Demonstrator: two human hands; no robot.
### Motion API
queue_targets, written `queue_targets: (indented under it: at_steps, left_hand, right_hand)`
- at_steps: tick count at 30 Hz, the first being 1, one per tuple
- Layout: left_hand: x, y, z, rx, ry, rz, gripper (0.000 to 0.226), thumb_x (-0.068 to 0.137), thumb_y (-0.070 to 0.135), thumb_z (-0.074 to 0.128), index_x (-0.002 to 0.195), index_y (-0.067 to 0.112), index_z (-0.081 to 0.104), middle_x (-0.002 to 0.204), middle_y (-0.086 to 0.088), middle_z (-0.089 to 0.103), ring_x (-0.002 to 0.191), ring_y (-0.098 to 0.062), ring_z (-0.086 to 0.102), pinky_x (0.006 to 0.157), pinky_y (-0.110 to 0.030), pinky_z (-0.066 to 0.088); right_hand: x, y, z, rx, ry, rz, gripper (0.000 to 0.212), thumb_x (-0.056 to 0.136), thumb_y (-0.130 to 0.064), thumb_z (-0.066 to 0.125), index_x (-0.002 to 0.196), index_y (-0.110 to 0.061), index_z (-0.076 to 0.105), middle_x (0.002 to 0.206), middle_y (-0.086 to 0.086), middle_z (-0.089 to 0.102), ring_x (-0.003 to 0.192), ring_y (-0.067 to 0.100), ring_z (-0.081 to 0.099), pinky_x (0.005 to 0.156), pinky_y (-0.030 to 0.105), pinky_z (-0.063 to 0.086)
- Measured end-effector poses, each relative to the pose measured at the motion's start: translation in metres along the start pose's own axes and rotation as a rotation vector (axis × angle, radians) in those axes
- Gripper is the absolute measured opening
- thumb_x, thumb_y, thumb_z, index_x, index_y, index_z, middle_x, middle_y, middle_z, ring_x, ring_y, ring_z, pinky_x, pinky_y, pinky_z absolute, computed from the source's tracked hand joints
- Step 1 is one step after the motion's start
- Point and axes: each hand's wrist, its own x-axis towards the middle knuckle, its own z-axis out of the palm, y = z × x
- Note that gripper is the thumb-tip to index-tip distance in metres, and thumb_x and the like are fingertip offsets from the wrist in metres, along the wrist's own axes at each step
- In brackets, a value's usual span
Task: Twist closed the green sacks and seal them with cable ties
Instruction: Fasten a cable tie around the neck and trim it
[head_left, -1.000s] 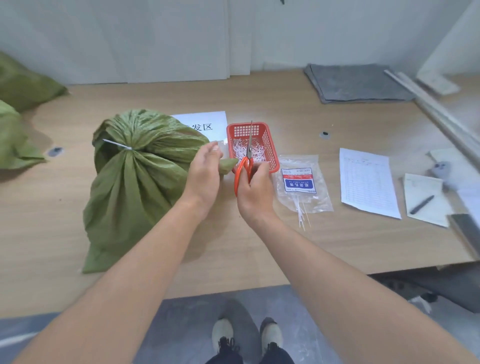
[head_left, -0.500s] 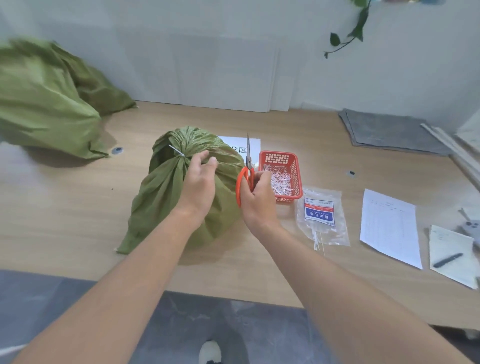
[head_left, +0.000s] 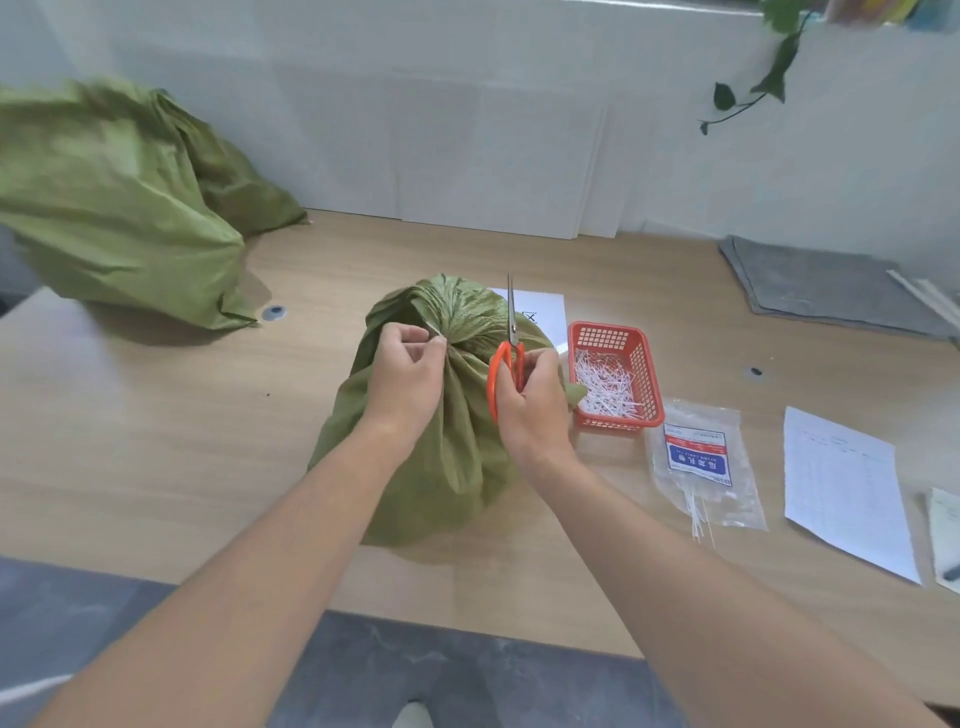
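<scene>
Centre of frame: green sack (head_left: 441, 478), standing on the wooden table (head_left: 156, 441), its neck gathered and cinched by a white cable tie (head_left: 435, 331). My left hand (head_left: 410, 374) pinched the free tail of that tie at the neck, between thumb and fingertips. My right hand (head_left: 530, 400) was clenched through the orange loops of the scissors (head_left: 506, 358), blades together and pointing to the top of the frame, just beside the neck. I judged the woven cloth light, soft and somewhat slick, likely to slump and slide if held by the body; the gathered neck under the tie offered the one firm hold. The tail looked thin and springy, best pinched near its tip and drawn taut for trimming. A second green sack (head_left: 114, 208) lay at upper left, well apart; a red basket (head_left: 653, 384) of white offcuts and a packet of ties (head_left: 701, 462) sat at right.
</scene>
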Motion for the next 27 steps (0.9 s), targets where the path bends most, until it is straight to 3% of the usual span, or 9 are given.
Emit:
queue_targets:
  at_steps: [2, 6, 10, 17, 21, 27]
  left_hand:
    - [0.017, -0.006, -0.007, 0.077, 0.028, 0.039, 0.022, 0.093, 0.027, 0.067, 0.112, 0.018, 0.06, 0.098, 0.0, 0.066, 0.092, -0.02, 0.067, 0.09, -0.044, 0.056]
    - [0.047, -0.015, -0.016, 0.207, 0.02, 0.152, 0.024, 0.087, 0.036, 0.076, 0.11, 0.028, 0.073, 0.11, 0.0, 0.068, 0.101, -0.016, 0.064, 0.095, -0.036, 0.054]
    - [0.064, -0.019, -0.013, 0.274, 0.015, 0.282, 0.009, 0.084, 0.029, 0.08, 0.093, 0.027, 0.08, 0.107, 0.005, 0.061, 0.104, -0.012, 0.063, 0.099, -0.038, 0.052]
    - [0.087, -0.016, -0.019, 0.397, -0.035, 0.471, 0.006, 0.084, 0.019, 0.082, 0.089, 0.015, 0.081, 0.114, -0.002, 0.056, 0.104, -0.014, 0.061, 0.093, -0.041, 0.055]
    - [0.097, -0.015, -0.021, 0.426, -0.04, 0.539, 0.005, 0.085, 0.015, 0.082, 0.088, 0.012, 0.08, 0.116, -0.004, 0.054, 0.102, -0.013, 0.06, 0.094, -0.042, 0.055]
    - [0.098, -0.015, -0.019, 0.473, -0.04, 0.623, 0.005, 0.085, 0.014, 0.081, 0.088, 0.01, 0.08, 0.122, -0.011, 0.055, 0.109, -0.013, 0.055, 0.096, -0.041, 0.054]
  right_hand:
    - [0.004, 0.003, 0.011, -0.004, 0.017, 0.008, 0.025, 0.103, -0.038, 0.057, 0.099, -0.014, 0.049, 0.077, -0.006, 0.055, 0.066, 0.01, 0.052, 0.067, 0.03, 0.043]
    - [0.01, 0.011, 0.023, -0.002, 0.044, 0.023, 0.023, 0.101, -0.038, 0.059, 0.096, -0.018, 0.049, 0.075, -0.004, 0.059, 0.065, 0.013, 0.055, 0.071, 0.046, 0.05]
    - [0.014, 0.019, 0.026, -0.036, 0.059, 0.044, 0.024, 0.094, -0.041, 0.063, 0.095, -0.021, 0.05, 0.075, -0.005, 0.061, 0.065, 0.014, 0.058, 0.071, 0.049, 0.054]
    - [0.021, 0.045, 0.015, -0.174, -0.036, -0.063, 0.023, 0.091, -0.032, 0.069, 0.091, -0.022, 0.049, 0.072, -0.009, 0.058, 0.058, 0.007, 0.048, 0.06, 0.034, 0.046]
    - [0.027, 0.054, 0.016, -0.335, -0.133, -0.193, 0.026, 0.088, -0.037, 0.068, 0.094, -0.029, 0.045, 0.081, -0.012, 0.055, 0.07, 0.011, 0.051, 0.059, 0.026, 0.041]
    - [0.037, 0.059, 0.012, -0.387, -0.2, -0.274, 0.027, 0.088, -0.042, 0.067, 0.089, -0.027, 0.044, 0.081, -0.01, 0.053, 0.074, 0.011, 0.049, 0.063, 0.033, 0.045]
